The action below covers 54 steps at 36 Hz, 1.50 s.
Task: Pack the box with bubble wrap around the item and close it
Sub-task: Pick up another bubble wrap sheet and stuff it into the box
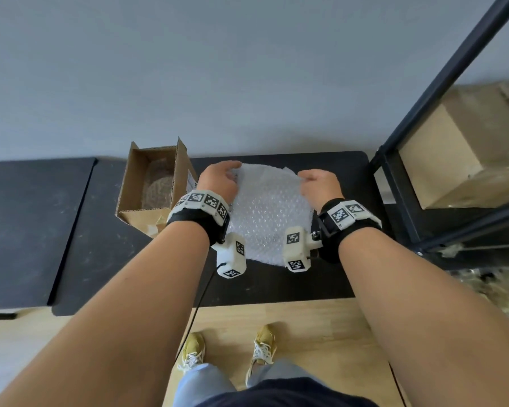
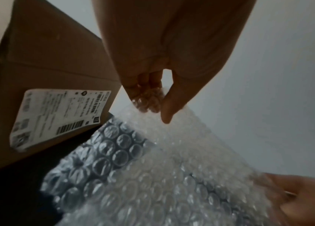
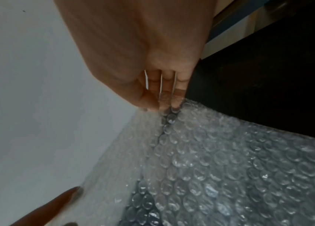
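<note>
Fingers (image 2: pixel 148 85) of both hands are pinching the bubble wrap (image 1: pixel 269 212) by its far corners; left of them the box (image 1: pixel 156 183) is standing open, something already inside, awaiting wrap and closing.

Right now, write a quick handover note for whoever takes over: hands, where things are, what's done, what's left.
Left hand: pinches the far left corner of the bubble wrap.
Right hand: pinches the far right corner.
The sheet is partly raised off the black table.
The cardboard box stands open left of the sheet, with something already wrapped inside; what it is cannot be told.
Done: sheet picked up.
Left: put the wrap into the box around the item, then fold the flaps shut.
</note>
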Available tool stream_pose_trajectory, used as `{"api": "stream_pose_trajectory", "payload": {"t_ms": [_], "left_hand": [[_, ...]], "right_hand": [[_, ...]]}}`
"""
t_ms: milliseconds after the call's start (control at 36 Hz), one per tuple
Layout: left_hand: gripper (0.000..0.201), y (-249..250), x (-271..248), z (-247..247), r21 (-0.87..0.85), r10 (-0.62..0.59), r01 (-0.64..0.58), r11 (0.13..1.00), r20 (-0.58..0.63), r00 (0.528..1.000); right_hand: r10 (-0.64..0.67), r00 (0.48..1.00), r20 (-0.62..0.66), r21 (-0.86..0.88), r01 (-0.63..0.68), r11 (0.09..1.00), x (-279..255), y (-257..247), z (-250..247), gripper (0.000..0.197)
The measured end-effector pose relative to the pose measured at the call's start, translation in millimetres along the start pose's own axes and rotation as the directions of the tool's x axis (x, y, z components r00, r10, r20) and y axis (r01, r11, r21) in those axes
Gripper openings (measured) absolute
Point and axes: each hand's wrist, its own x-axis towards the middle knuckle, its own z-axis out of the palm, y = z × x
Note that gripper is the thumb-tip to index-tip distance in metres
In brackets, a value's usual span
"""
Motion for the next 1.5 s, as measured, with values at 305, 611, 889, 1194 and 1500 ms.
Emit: {"api": "stream_pose_trajectory", "payload": {"t_ms": [305,611,889,1194,1500], "left_hand": [[0.039,17.6,-4.0,-9.7,0.555,-0.102,0.023,0.831,0.113,0.988],[0.018,37.7,-7.1,-11.4,-0.038,-0.005,0.013,0.999,0.198,0.980],[0.021,37.4,-6.6,-32.5,-0.536,-0.156,0.278,0.798,0.261,0.953],[0.040,23.2,-3.3,-49.8,-0.308,-0.207,0.160,0.938,-0.127,0.970],[0.027,-17.1,-3.9,-117.2,-0.222,-0.185,0.098,0.970,-0.416,0.890]], "right_hand": [[-0.069,0.985,-0.157,-0.080,0.057,0.995,-2.6,-25.8,3.7,0.016],[-0.084,0.987,-0.135,0.057,0.092,0.994,-2.0,-58.8,10.7,0.041],[0.030,0.982,0.188,0.092,-0.048,0.995,-20.2,-61.7,21.5,0.020],[-0.113,0.989,0.097,0.178,0.095,0.979,-17.1,-80.0,26.9,0.074],[-0.340,0.926,0.163,0.067,0.333,0.941,-32.2,-144.0,84.1,0.040]]}}
